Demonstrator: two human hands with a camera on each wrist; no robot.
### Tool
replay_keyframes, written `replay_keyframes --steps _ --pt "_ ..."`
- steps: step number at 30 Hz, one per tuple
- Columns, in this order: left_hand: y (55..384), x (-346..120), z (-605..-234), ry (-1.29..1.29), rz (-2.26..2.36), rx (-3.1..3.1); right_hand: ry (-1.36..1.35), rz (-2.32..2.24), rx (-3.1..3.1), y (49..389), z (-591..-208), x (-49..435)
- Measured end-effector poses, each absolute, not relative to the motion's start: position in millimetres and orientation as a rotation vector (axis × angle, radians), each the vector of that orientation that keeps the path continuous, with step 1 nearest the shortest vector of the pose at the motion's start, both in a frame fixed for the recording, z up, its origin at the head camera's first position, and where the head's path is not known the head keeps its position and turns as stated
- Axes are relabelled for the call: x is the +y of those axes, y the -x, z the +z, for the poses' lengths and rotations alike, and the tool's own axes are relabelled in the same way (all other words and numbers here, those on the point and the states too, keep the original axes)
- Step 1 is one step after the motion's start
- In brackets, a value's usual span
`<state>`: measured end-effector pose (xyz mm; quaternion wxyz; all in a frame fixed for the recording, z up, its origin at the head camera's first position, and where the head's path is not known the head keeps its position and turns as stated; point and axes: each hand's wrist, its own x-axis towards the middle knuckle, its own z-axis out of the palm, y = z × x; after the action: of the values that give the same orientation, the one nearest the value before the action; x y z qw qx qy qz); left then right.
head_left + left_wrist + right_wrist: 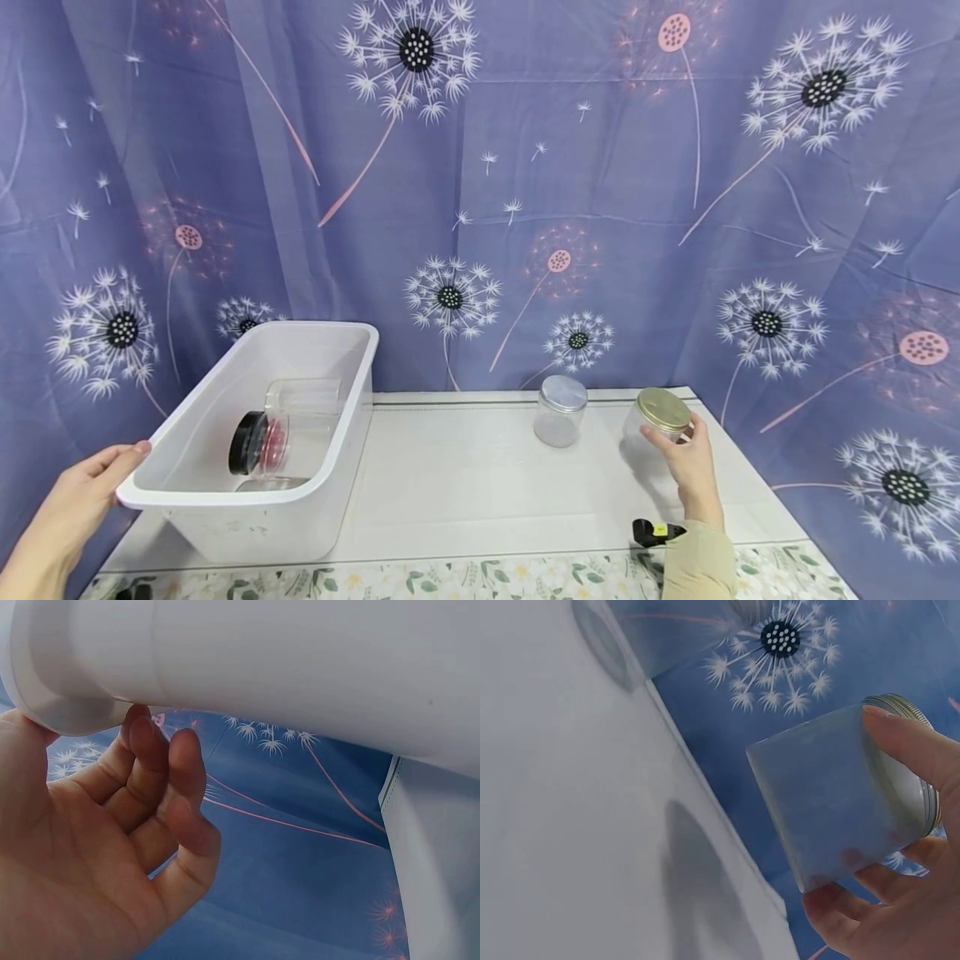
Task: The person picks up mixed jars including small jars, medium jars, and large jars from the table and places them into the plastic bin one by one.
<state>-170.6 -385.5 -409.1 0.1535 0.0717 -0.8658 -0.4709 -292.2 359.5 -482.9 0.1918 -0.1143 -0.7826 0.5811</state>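
Note:
At the left, my left hand (84, 492) grips the near left corner of a white plastic tub (225, 499), fingers curled under its rim in the left wrist view. Lying inside the tub are several clear jars, one with a black lid (245, 443); something reddish shows beside that lid. My right hand (693, 468) holds a clear jar (825, 799) with a gold screw lid (663, 408), thumb on one side and fingers on the other. This jar is tilted and off the table, its shadow falling below. Another clear jar (558, 423) with a silver lid stands upright to its left.
The white table (450, 492) has a floral strip (465, 579) along its near edge. A purple dandelion-print curtain (495, 183) hangs behind and at both sides. A black device with a yellow label (660, 531) sits at my right wrist.

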Motion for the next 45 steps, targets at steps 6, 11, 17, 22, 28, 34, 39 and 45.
replay_keyframes --steps 6,11,17,22,28,34,39,45 --pt "170.7 -385.4 -409.1 -0.201 -1.349 -2.485 0.278 1.597 -2.201 289.5 -469.9 349.2" --pt "170.7 -384.9 -409.3 -0.195 -1.362 -2.469 0.216 1.593 -2.186 287.6 -455.1 342.3" --pt "170.8 -385.2 -409.9 -0.196 -1.36 -2.471 0.163 1.576 -2.207 283.4 -437.6 330.6" --pt "170.6 -385.3 -410.4 -0.187 -1.38 -2.465 0.096 1.569 -2.204 283.2 -425.7 315.6" --pt "170.6 -385.3 -409.6 -0.196 -1.366 -2.469 0.002 1.552 -2.177 280.3 -409.5 290.7" --pt "170.4 -385.3 -409.4 -0.197 -1.374 -2.466 -0.12 1.488 -2.196 283.7 -405.8 269.1" --pt "170.7 -385.6 -409.9 -0.197 -1.377 -2.466 -0.216 1.464 -2.214 285.3 -402.8 248.6" --pt "171.0 -386.3 -410.4 -0.192 -1.373 -2.467 -0.289 1.43 -2.247 285.4 -400.2 225.6"
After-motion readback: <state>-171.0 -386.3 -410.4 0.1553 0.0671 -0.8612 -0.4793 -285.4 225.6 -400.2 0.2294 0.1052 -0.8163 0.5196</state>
